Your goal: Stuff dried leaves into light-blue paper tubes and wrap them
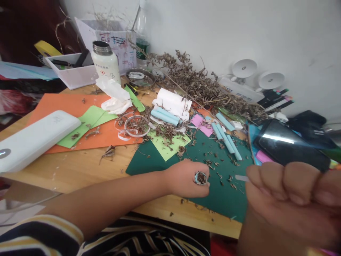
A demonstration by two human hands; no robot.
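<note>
My left hand [183, 179] is closed round a small light-blue paper tube [196, 176]. The tube's end faces up, and crumbled dry leaves [201, 179] fill it. At the right, close to the camera, my right hand [290, 192] makes a fist. From it juts the end of a thin, pale translucent strip [241, 177]; the rest is hidden in the fingers. Beneath both hands lies a dark green mat [165, 170] strewn with leaf bits. Several rolled light-blue paper tubes [226, 140] rest on the mat beyond my hands.
Dried leafy stems [191, 78] are heaped along the wall. A roll of clear tape [137, 126] sits among leaf crumbs near orange paper [53, 113]. A white power bank [39, 138], an uncapped bottle [105, 62] and a white bin [68, 71] stand left. A black phone [290, 142] lies right.
</note>
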